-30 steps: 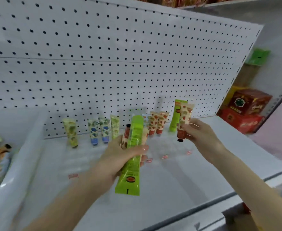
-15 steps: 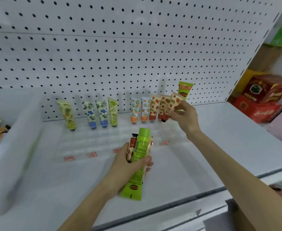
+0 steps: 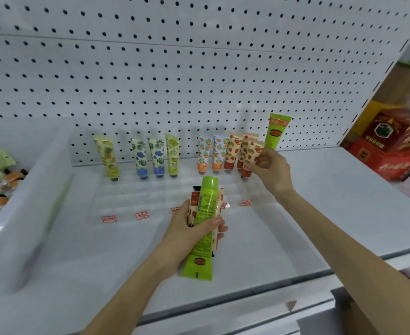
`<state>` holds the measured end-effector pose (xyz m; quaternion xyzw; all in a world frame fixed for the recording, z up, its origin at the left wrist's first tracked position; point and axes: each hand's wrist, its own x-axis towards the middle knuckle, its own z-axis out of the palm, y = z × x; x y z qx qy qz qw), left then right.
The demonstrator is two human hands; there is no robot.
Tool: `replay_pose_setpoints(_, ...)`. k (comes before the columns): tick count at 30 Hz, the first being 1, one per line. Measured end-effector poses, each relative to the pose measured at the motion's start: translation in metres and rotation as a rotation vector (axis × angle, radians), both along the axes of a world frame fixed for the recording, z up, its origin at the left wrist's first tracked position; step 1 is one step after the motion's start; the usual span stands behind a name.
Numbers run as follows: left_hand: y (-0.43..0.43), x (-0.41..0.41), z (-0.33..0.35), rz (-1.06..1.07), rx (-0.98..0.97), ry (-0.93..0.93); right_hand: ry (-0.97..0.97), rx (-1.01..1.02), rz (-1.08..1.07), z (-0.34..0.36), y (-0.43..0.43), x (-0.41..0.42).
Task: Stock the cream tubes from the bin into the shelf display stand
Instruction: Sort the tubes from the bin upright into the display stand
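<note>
Since half a second ago the right hand point(image 3: 270, 170) has brought its strawberry-print tube point(image 3: 251, 157) down from a slant to nearly upright. The tube is now in the back row of the clear display stand point(image 3: 150, 197), toward the rear edge of the shelf point(image 3: 320, 213). The grip is closed on it, fingers pinching the upper body. Its long axis runs near vertical, crimped end up and red cap down, just beside the two matching tubes point(image 3: 233, 151) on its left. Whether the cap sits in a slot I cannot tell.

The left hand point(image 3: 184, 235), nearer the front edge, has hardly moved. Its grip is wrapped round a bundle: a large green tube point(image 3: 205, 223), cap pointing toward the back, with smaller tubes point(image 3: 194, 201) alongside.

The risks, as I judge them: letting go before the cap seats would tip the tube into its neighbours and could topple the row, and the crowded bundle could shed a small tube.
</note>
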<state>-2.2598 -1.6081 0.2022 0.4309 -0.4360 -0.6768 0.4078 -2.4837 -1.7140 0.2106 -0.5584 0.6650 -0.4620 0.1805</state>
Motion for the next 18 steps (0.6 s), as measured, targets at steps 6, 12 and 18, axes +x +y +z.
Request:
replay_pose_setpoints(6, 0.000, 0.000, 0.000, -0.016, 0.000, 0.014, 0.059, 0.031, 0.041, -0.001, -0.003, -0.005)
replay_pose_setpoints(12, -0.002, 0.001, 0.000, -0.032, -0.002, 0.004, 0.072, 0.075, 0.067, -0.005, -0.001, -0.010)
replay_pose_setpoints(18, -0.003, 0.002, -0.003, -0.044, -0.021, 0.013, -0.073, 0.009, -0.045, 0.016, 0.037, -0.005)
